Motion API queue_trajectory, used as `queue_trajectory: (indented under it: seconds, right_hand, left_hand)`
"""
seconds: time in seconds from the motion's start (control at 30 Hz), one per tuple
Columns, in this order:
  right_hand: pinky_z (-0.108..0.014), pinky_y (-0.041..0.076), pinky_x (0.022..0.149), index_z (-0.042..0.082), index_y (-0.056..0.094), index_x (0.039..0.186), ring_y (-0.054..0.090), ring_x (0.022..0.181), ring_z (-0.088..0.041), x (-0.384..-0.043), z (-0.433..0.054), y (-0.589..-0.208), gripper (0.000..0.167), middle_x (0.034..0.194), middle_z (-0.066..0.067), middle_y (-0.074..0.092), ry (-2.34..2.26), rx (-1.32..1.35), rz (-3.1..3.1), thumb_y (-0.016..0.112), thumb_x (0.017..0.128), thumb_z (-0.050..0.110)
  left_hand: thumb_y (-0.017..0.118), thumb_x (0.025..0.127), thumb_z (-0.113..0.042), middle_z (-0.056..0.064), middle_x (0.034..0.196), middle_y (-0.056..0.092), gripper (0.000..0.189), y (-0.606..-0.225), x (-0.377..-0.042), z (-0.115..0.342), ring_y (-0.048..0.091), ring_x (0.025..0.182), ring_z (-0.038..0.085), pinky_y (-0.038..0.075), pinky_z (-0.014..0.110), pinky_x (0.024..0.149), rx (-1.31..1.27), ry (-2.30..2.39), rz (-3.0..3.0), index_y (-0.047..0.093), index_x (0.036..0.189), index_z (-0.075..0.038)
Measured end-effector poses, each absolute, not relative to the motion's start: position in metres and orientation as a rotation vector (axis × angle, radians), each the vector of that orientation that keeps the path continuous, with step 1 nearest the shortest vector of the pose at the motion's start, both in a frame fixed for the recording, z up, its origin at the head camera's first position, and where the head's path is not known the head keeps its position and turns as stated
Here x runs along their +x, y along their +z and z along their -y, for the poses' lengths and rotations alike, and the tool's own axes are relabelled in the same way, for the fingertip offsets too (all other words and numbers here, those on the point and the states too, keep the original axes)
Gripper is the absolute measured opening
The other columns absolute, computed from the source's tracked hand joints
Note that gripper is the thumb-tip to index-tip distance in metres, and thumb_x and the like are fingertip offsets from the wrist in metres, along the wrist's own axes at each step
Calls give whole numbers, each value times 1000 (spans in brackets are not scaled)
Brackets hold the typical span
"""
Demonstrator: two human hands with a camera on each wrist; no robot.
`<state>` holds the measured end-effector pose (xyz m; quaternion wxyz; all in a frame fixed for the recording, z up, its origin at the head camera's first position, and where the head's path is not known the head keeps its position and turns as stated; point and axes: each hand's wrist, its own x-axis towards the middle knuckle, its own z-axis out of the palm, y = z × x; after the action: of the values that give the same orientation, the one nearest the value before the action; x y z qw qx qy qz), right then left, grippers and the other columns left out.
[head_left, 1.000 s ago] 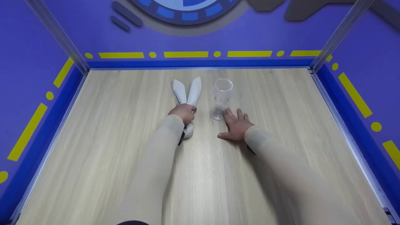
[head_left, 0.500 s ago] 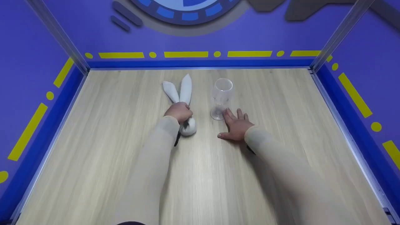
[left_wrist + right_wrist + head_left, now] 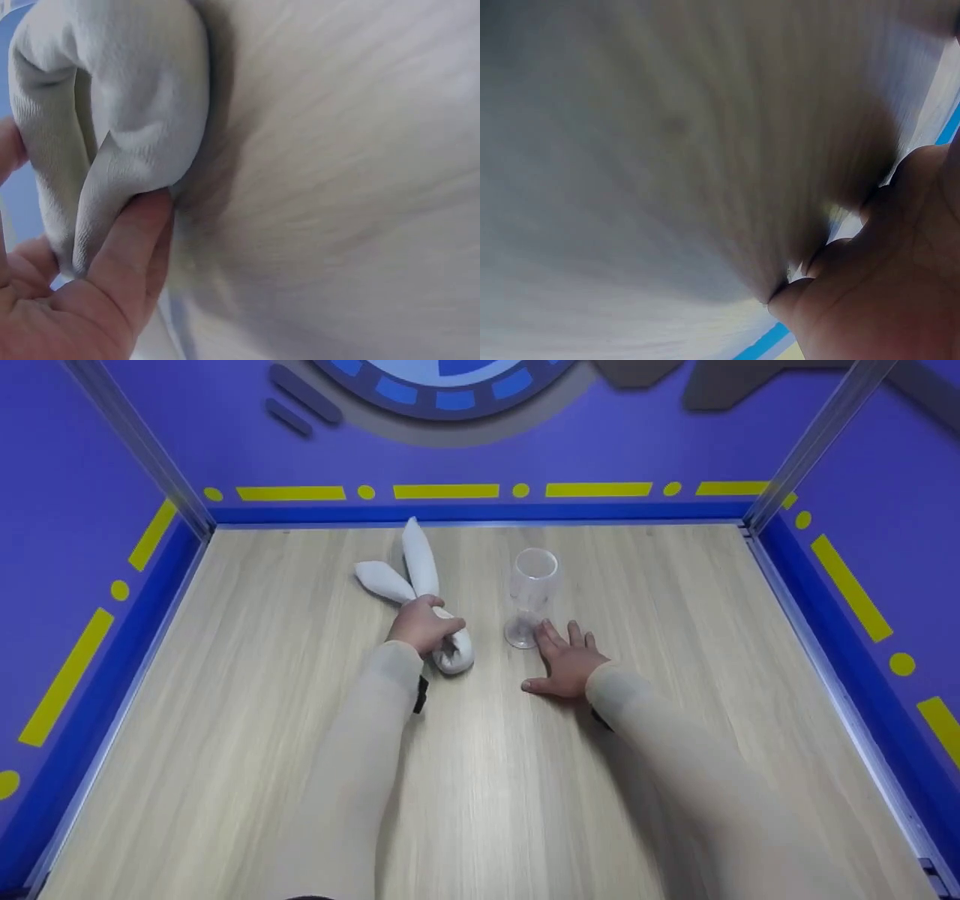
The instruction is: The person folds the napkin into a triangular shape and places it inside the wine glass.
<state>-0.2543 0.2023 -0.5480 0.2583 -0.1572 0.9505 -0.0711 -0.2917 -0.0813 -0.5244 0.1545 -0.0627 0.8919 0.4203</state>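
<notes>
A rolled white cloth, bent into a loop with two pointed ends like rabbit ears, is in my left hand. The left fingers and thumb pinch it where the ends meet the loop; in the left wrist view the cloth loop bulges above the fingers. Its ears point away from me, one to the far left. To the right stands a clear stemmed glass, upright. My right hand lies palm down with fingers spread, its fingertips at the glass's foot; in the right wrist view the palm hovers over blurred tabletop.
The pale wooden tabletop is bounded by a purple back wall and purple side walls with yellow marks. Metal posts stand at the back corners. A dark wristband sits on the left wrist.
My left hand has shifted left, turning the cloth so its ears swing leftward and spread wider apart, while the loop shows more on the right. The right hand and glass have stayed put.
</notes>
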Motion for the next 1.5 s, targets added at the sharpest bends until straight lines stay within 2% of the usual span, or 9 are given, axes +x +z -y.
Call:
queue_trajectory:
  seconds: [0.07,0.1,0.2,0.37,0.63,0.9,1.03,1.27,1.5]
  right_hand:
    - [-66,1,130,13,-3,170,-10,162,-49,-254,-202,-548,116,179,-8,-7,-196,-428,-2580,57,94,76]
    - [-65,1,130,13,-3,170,-10,162,-49,-253,-203,-548,116,179,-8,-6,-194,-429,-2581,57,94,76]
    - [-65,2,130,13,-3,170,-10,162,-49,-253,-203,-548,115,179,-8,-6,-188,-433,-2584,56,94,76]
    - [-65,2,130,13,-2,170,-9,162,-49,-254,-203,-550,116,179,-8,-5,-175,-428,-2586,56,94,77]
    - [-66,2,130,12,-2,170,-9,161,-51,-257,-203,-551,116,179,-9,-5,-166,-436,-2585,56,94,77]
    - [-66,1,130,13,-2,170,-10,161,-51,-256,-204,-551,116,179,-8,-5,-182,-439,-2584,57,93,77]
    - [-66,0,130,13,-2,170,-10,161,-51,-255,-204,-550,116,179,-8,-6,-191,-435,-2586,57,93,77]
    - [-66,1,130,12,-2,170,-10,161,-51,-255,-204,-550,116,179,-8,-6,-192,-446,-2583,57,94,77]
    - [-67,0,130,12,-2,170,-10,161,-51,-257,-204,-552,117,179,-9,-6,-195,-441,-2582,57,93,77]
  left_hand:
    - [77,92,-37,15,141,60,71,-524,-291,82,64,112,23,56,37,94,-206,1274,-2585,53,152,-8]
    - [78,91,-35,18,146,56,70,-525,-292,82,61,121,26,55,40,100,-222,1306,-2600,53,151,-9]
    - [79,91,-32,22,149,50,69,-524,-292,82,57,131,31,51,43,109,-257,1404,-2643,54,150,-9]
    - [80,92,-25,22,149,47,68,-520,-291,81,56,131,32,55,46,104,-299,1573,-2620,53,152,-11]
    - [80,94,-26,17,146,48,68,-508,-291,82,53,134,28,52,41,110,-337,1734,-2602,50,154,-14]
    - [78,95,-17,16,156,50,70,-495,-294,85,55,140,27,54,36,109,-326,2043,-2448,45,157,-9]
    - [78,96,-15,15,157,48,70,-487,-294,84,55,140,27,56,36,107,-343,2157,-2364,45,157,-10]
    - [77,95,-7,18,156,47,70,-476,-294,79,56,138,29,53,34,110,-314,2343,-2240,44,157,-6]
    - [78,96,-14,13,154,49,69,-463,-290,70,57,135,24,53,32,109,-328,2378,-2236,45,156,-13]
